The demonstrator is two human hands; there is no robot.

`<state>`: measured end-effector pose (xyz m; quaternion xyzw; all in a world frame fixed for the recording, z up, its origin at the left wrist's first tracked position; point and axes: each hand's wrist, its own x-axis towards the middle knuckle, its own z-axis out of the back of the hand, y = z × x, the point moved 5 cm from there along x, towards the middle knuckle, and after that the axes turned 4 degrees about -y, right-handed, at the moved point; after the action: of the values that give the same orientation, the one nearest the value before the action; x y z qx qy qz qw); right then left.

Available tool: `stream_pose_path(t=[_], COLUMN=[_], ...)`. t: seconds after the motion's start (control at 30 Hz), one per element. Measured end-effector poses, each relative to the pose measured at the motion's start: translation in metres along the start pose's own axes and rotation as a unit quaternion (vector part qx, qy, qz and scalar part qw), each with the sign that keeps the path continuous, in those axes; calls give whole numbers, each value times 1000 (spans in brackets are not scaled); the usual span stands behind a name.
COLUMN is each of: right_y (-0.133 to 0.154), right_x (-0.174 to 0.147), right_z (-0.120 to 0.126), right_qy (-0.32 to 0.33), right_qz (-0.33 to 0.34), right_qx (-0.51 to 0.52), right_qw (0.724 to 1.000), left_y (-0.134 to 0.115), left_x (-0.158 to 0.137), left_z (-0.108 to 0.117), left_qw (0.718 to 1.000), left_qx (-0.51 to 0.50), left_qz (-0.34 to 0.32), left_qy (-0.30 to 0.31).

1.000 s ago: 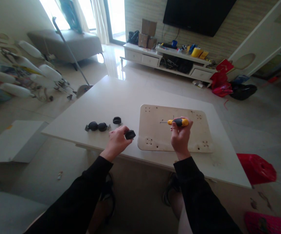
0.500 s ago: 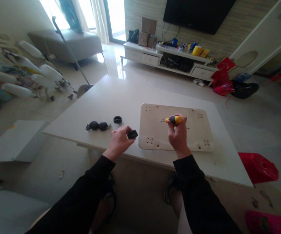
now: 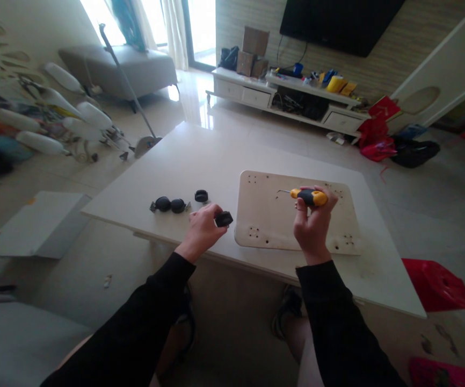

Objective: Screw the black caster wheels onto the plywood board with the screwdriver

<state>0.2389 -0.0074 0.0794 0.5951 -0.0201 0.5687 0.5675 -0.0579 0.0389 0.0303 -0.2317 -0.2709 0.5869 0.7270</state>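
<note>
My right hand is closed round the yellow and black handle of a screwdriver, its thin shaft pointing left above a cream panel. Groups of small holes mark the panel's corners, and a tiny dark piece, perhaps a screw, shows under the shaft tip. Just left of the panel, my left hand grips a black caster between thumb and fingers. Beyond that hand a black caster stands on the white table. Two more black casters with metal plates lie together farther left.
A white box stands on the floor to the left. By the table's right end sits a red bin. Across the room are a low TV cabinet with clutter on it and a grey bench.
My right hand has moved right with the screwdriver, showing more of its shaft. The left hand still holds the caster, almost in the same place. The whole view has shifted slightly.
</note>
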Motion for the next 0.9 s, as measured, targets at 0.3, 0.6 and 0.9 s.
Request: stream_pose_path(t=[0.3,0.6,0.9], right_y=[-8,-5,17], right_x=[-2,-5,-26], right_z=[3,7,4], right_qy=[-53,-136,-73], right_qz=[-113,-210,-225], right_qx=[68,204,267], right_qw=[990,947,934], left_y=[2,-11,-26], left_x=[0,-2,-13], left_z=[0,-4,-20], left_qw=[1000,979,955], left_qx=[-11,-173,-239], left_qz=[8,-93,-124], left_qy=[-7,56,126])
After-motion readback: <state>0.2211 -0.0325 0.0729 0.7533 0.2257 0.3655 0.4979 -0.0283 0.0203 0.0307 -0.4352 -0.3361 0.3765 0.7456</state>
